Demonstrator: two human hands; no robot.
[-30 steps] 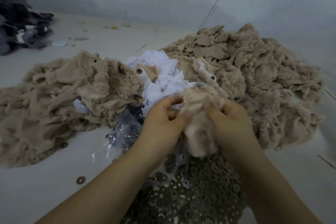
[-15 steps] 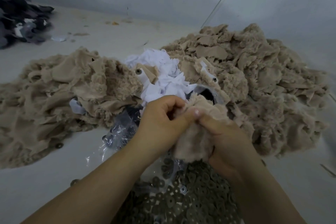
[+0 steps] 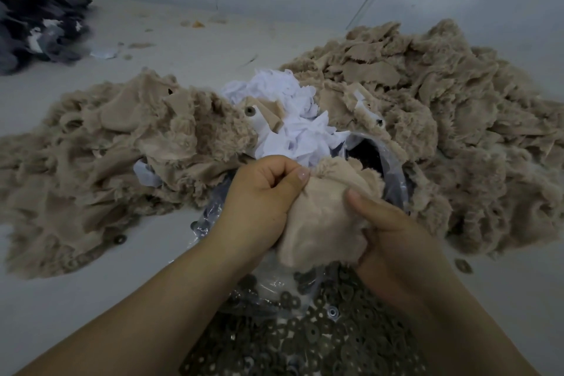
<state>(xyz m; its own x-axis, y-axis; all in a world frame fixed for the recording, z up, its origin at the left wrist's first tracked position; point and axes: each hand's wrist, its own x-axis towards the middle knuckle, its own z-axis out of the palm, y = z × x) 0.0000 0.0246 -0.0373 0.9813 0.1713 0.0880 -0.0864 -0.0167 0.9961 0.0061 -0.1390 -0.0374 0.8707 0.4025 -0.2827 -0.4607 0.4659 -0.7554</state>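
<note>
A beige plush piece point(image 3: 323, 223) is held above the near middle of the tabletop point(image 3: 61, 308), between both hands. The left hand point(image 3: 265, 198) is curled, and the piece's upper left edge is pinched under its thumb. The right hand point(image 3: 393, 238) is closed on the right side, with the thumb laid on top; its fingers are hidden beneath. A heap of dark washers point(image 3: 320, 342) is seen below the piece, at the near edge. A clear plastic bag point(image 3: 395, 183) lies just behind. White scraps point(image 3: 293, 128) are flanked by the left plush pile point(image 3: 100, 146) and the right plush pile point(image 3: 451, 119). Dark fabric point(image 3: 33, 18) is heaped at the far left corner.
</note>
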